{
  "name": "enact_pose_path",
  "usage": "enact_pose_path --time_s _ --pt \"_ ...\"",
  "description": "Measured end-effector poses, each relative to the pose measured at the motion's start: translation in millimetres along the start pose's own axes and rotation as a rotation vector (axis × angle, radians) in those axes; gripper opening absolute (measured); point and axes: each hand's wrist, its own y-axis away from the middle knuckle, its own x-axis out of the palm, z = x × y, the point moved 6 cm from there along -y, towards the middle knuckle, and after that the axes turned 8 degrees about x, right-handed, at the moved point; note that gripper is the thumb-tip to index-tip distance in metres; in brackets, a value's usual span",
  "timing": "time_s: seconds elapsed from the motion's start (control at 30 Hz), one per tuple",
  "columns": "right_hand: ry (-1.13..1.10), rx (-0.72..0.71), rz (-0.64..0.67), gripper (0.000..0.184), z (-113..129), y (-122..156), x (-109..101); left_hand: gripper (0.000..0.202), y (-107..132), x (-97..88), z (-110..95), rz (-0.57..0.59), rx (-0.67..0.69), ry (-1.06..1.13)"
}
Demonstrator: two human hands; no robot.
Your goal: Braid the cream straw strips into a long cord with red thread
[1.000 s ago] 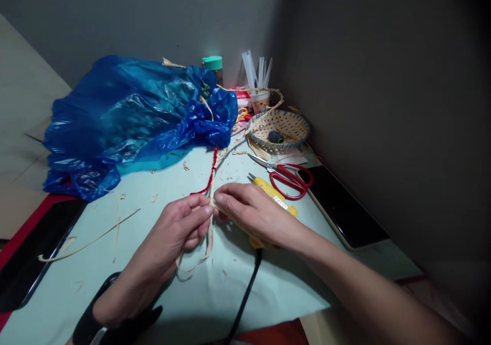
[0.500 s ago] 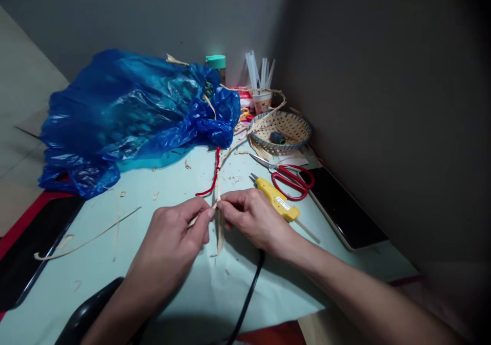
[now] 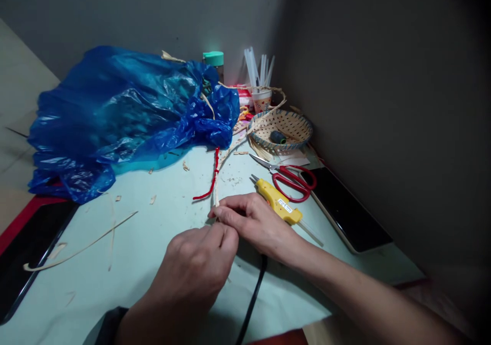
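A pale braid of dried plant fibre (image 3: 216,197) runs from the table's middle down to my hands. My right hand (image 3: 255,222) pinches its near end between thumb and fingers. Just below, and touching it, my left hand (image 3: 201,260) is closed with its back turned up, on the loose fibre strips; the strips themselves are hidden under the fingers. Farther up, a fuzzy red wire (image 3: 217,167) is twisted around the braid, one tail bent out to the left. Beyond it, the fibre length curves back past a woven basket (image 3: 303,139).
Right of my hands lie a yellow glue gun (image 3: 274,197), red-handled scissors (image 3: 293,184) and a phone (image 3: 349,212). A big blue plastic bag (image 3: 126,115) fills the back left. A black cable (image 3: 253,296) runs toward me. Another dark device (image 3: 36,248) is at the left edge.
My left hand has turned over and moved right and nearer, up against the right hand. The fibre ends that showed below the fingers are now covered. The right hand keeps its pinch.
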Motion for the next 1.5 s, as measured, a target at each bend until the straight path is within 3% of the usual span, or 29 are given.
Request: enact_pose_path --time_s 0.1,0.23,0.3,0.37,0.47,0.53,0.77,0.97,1.1,1.2,1.33,1.5 --pt "-0.041 0.046 0.01 0.024 0.0 -1.0 0.3 0.017 0.4 -15.0 1.1 -0.115 -0.046 0.067" --pt "-0.065 0.053 0.018 0.023 4.0 -0.2 -0.4 0.028 8.8 -31.6 34.5 -0.3 -0.491 0.338" --pt "-0.029 0.023 0.011 0.023 5.6 0.5 -0.7 0.019 8.3 -20.1 46.0 -0.224 -0.609 0.538" --pt "0.01 -0.01 0.017 0.024 6.2 1.2 0.2 0.019 3.9 -0.5 47.7 -0.12 -0.622 0.846" --pt "0.025 -0.046 0.05 0.024 6.8 2.2 1.8 0.017 1.8 23.7 43.1 -0.076 -0.679 1.296" --pt "0.079 -0.068 0.054 0.023 8.3 2.9 0.4 0.016 2.6 30.9 40.3 -0.074 -0.719 1.438" --pt "0.311 -0.128 0.086 0.023 18.5 11.6 -6.5 0.019 4.2 31.5 36.4 -0.05 -0.765 1.535" --pt "0.69 -0.078 -0.065 0.022 22.2 23.9 -12.4 0.021 9.5 32.4 43.6 -0.087 -0.837 1.24" --pt "0.613 -0.083 -0.048 0.027 27.8 30.0 -9.8 0.019 11.6 31.7 46.4 -0.094 -0.777 1.13" --pt "0.555 -0.136 0.045 0.022 31.0 33.4 0.9 0.016 13.9 32.1 47.2 -0.105 -0.798 1.18" --pt "0.642 -0.24 0.072 0.02 32.1 35.7 11.1 0.016 12.4 26.3 45.7 -0.149 -0.815 1.287" --pt "0.597 -0.276 0.2 0.013 31.9 37.6 6.2 0.013 9.1 17.1 42.4 -0.181 -0.82 1.386"
